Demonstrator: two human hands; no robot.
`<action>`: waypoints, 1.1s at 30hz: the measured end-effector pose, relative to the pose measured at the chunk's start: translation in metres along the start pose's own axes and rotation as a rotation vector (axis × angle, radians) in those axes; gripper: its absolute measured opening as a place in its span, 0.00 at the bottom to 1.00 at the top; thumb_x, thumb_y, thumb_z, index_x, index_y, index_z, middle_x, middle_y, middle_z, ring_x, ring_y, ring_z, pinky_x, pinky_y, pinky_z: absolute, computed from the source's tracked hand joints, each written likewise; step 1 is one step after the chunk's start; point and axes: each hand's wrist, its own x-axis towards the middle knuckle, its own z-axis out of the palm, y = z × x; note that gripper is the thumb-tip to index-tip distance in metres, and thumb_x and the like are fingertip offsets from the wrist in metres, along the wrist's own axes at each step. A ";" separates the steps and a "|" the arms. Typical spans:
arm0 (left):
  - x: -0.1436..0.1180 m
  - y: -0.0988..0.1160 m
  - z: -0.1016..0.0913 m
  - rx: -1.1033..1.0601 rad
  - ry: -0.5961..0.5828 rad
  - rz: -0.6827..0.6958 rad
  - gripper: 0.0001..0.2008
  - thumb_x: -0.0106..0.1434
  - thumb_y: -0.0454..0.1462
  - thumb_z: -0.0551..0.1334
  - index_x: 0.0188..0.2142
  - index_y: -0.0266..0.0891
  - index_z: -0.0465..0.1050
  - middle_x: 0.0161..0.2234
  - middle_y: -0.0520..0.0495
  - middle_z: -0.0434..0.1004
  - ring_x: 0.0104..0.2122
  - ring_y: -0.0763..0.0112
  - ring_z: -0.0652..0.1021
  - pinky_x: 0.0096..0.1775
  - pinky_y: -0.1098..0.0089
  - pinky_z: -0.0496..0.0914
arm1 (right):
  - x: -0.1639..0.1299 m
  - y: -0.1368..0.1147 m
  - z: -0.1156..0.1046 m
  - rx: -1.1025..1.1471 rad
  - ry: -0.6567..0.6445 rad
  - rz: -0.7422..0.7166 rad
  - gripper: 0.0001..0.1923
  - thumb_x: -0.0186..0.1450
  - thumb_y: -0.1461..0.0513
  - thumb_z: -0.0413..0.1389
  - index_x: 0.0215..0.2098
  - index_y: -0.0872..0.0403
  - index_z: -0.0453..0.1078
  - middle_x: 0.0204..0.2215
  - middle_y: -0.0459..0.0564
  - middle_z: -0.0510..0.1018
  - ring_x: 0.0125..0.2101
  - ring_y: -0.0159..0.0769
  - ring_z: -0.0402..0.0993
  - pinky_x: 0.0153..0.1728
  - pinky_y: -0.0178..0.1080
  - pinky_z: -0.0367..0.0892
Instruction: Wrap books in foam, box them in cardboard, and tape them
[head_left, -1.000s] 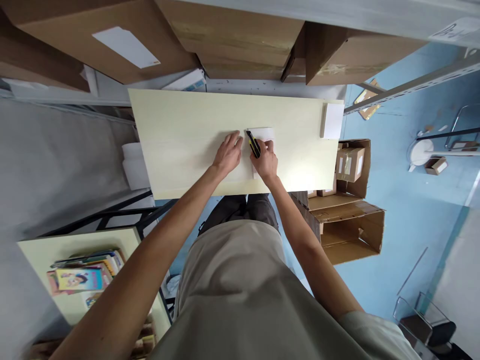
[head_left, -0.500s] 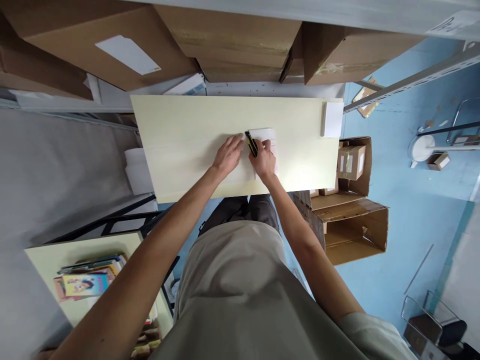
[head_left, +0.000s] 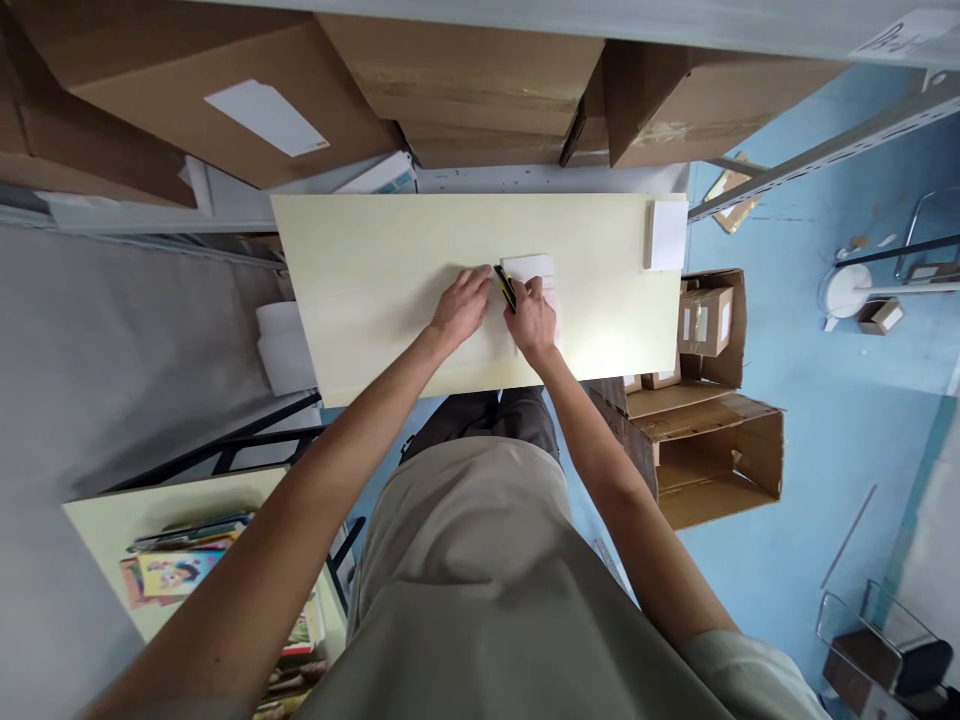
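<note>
My right hand (head_left: 531, 320) grips a black and yellow utility knife (head_left: 504, 286), its tip pointing away from me over a white flat packet (head_left: 531, 268) lying on the pale yellow table (head_left: 375, 270). My left hand (head_left: 459, 305) lies flat on the table just left of the knife, fingers spread and pressing down beside the packet. Most of the packet's near part is hidden under my right hand.
A small white box (head_left: 666, 235) sits at the table's far right corner. Large cardboard boxes (head_left: 465, 75) fill the shelf behind. Open cartons (head_left: 705, 440) stand on the blue floor at right. A low table with books (head_left: 180, 570) is at lower left.
The hands and knife have stayed nearly in place; the right hand with the knife has edged slightly farther up the packet. The camera view has shifted a little.
</note>
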 end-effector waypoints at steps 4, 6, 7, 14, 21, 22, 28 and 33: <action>0.000 -0.001 0.002 -0.015 0.008 0.006 0.25 0.74 0.36 0.58 0.68 0.41 0.77 0.77 0.37 0.69 0.76 0.40 0.67 0.76 0.36 0.64 | -0.007 -0.001 -0.001 -0.044 -0.017 0.000 0.28 0.77 0.67 0.46 0.73 0.55 0.68 0.67 0.66 0.72 0.54 0.50 0.82 0.51 0.49 0.81; 0.000 -0.001 0.003 -0.039 0.022 -0.003 0.23 0.76 0.38 0.58 0.67 0.42 0.78 0.77 0.38 0.70 0.76 0.40 0.67 0.77 0.37 0.64 | -0.011 -0.001 -0.001 -0.056 -0.019 0.000 0.28 0.77 0.67 0.46 0.73 0.55 0.67 0.66 0.67 0.72 0.54 0.51 0.82 0.51 0.50 0.81; 0.000 -0.001 0.003 -0.053 0.033 -0.006 0.23 0.76 0.39 0.58 0.66 0.43 0.78 0.77 0.38 0.71 0.76 0.41 0.67 0.77 0.38 0.64 | -0.013 0.000 -0.001 -0.055 -0.015 -0.002 0.29 0.77 0.67 0.45 0.74 0.56 0.67 0.66 0.67 0.72 0.53 0.51 0.82 0.51 0.50 0.82; -0.001 0.003 0.003 -0.040 0.026 -0.016 0.23 0.75 0.36 0.57 0.66 0.39 0.78 0.77 0.35 0.70 0.76 0.39 0.67 0.77 0.36 0.63 | -0.034 0.003 -0.001 -0.060 -0.040 0.013 0.28 0.77 0.68 0.46 0.72 0.55 0.69 0.64 0.67 0.73 0.52 0.50 0.83 0.50 0.49 0.82; -0.001 0.006 0.002 -0.030 0.016 -0.023 0.24 0.73 0.34 0.59 0.65 0.39 0.78 0.77 0.36 0.70 0.76 0.38 0.66 0.77 0.33 0.62 | -0.063 0.005 0.000 -0.096 -0.107 0.041 0.29 0.78 0.68 0.47 0.75 0.54 0.68 0.65 0.65 0.71 0.52 0.48 0.82 0.48 0.45 0.80; 0.000 0.006 0.003 -0.039 0.022 -0.024 0.24 0.73 0.34 0.59 0.66 0.39 0.78 0.76 0.37 0.70 0.76 0.39 0.66 0.77 0.34 0.62 | -0.067 0.006 0.002 -0.103 -0.113 0.043 0.29 0.78 0.68 0.47 0.75 0.54 0.68 0.65 0.65 0.71 0.53 0.47 0.82 0.48 0.44 0.80; 0.001 0.005 0.008 -0.078 0.034 -0.048 0.24 0.73 0.35 0.59 0.66 0.39 0.78 0.77 0.36 0.70 0.77 0.37 0.65 0.77 0.33 0.60 | -0.090 0.014 0.007 -0.135 -0.137 0.046 0.29 0.79 0.67 0.48 0.76 0.51 0.68 0.64 0.63 0.74 0.51 0.46 0.83 0.48 0.43 0.80; 0.003 -0.002 0.016 -0.116 0.073 -0.061 0.24 0.75 0.39 0.60 0.67 0.42 0.78 0.76 0.37 0.70 0.77 0.38 0.65 0.79 0.34 0.57 | -0.115 0.023 0.005 -0.195 -0.212 -0.001 0.30 0.80 0.68 0.46 0.78 0.51 0.64 0.65 0.64 0.74 0.53 0.46 0.82 0.51 0.42 0.79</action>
